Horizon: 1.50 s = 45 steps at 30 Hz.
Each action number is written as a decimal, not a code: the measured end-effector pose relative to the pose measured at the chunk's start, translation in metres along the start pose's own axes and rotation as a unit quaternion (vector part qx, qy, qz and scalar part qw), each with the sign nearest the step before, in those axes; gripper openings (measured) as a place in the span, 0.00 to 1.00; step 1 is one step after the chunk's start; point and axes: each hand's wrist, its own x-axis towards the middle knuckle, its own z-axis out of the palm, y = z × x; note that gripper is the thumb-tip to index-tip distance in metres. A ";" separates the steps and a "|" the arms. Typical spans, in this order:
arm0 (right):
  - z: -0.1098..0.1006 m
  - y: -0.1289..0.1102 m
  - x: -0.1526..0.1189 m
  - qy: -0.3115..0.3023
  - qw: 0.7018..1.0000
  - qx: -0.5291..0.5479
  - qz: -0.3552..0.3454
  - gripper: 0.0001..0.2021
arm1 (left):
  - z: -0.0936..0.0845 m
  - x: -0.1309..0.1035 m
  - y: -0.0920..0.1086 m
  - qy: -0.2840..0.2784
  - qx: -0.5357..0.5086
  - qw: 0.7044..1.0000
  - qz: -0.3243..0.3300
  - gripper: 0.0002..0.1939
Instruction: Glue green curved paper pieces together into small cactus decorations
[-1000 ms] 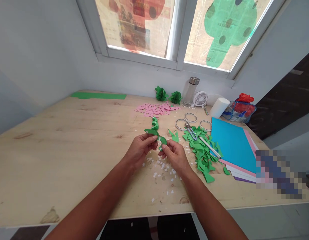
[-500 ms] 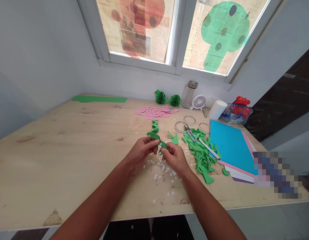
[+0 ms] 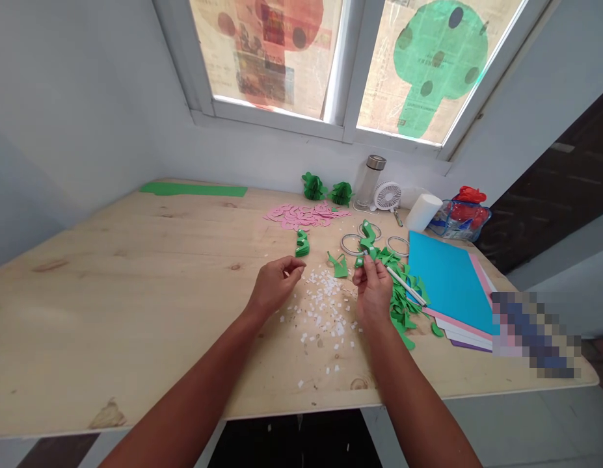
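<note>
My right hand [image 3: 374, 289] pinches a curved green paper piece [image 3: 367, 237] with small white squares on it, held up over the tape rolls and the green scraps [image 3: 403, 299]. My left hand [image 3: 278, 283] is closed, thumb and fingertips together; anything between them is too small to make out. Just beyond it stands a small folded green paper piece [image 3: 302, 243]. Many tiny white paper bits [image 3: 330, 305] lie scattered between my hands. One loose green scrap [image 3: 338, 265] lies near my right hand.
Pink paper shapes [image 3: 304, 216] lie farther back, before two green paper figures [image 3: 313, 186]. A bottle [image 3: 370, 182], small fan [image 3: 388, 195] and white roll [image 3: 424, 212] stand by the wall. Blue sheets [image 3: 450, 279] lie right; a green strip [image 3: 194, 189] lies back left.
My hands have moved apart. My right hand has carried the green piece to the right, and my left hand has let go of it. The small scissors are now hidden.
</note>
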 end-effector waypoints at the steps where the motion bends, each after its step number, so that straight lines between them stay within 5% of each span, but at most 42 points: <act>1: 0.000 0.000 -0.001 -0.004 1.000 -0.007 0.003 0.14 | 0.001 -0.001 0.000 -0.001 0.019 1.000 0.006 0.10; 11: 0.002 0.011 -0.006 -0.053 0.997 -0.048 0.043 0.15 | 0.000 0.006 -0.010 0.048 0.200 0.979 0.003 0.15; 23: 0.003 0.015 -0.008 -0.072 0.994 -0.073 0.049 0.15 | 0.010 0.050 -0.010 -0.023 0.338 0.941 -0.018 0.19; 31: 0.002 0.016 -0.009 -0.078 0.993 -0.071 0.050 0.16 | 0.022 0.067 -0.014 -0.027 0.382 0.924 0.000 0.10; 36: 0.001 0.018 -0.007 -0.083 0.993 -0.063 0.056 0.16 | 0.006 0.047 -0.008 -0.019 0.378 0.925 0.016 0.08; 45: 0.000 0.017 -0.012 -0.159 0.981 -0.058 0.089 0.15 | -0.031 -0.044 0.013 -0.014 0.379 0.924 0.042 0.07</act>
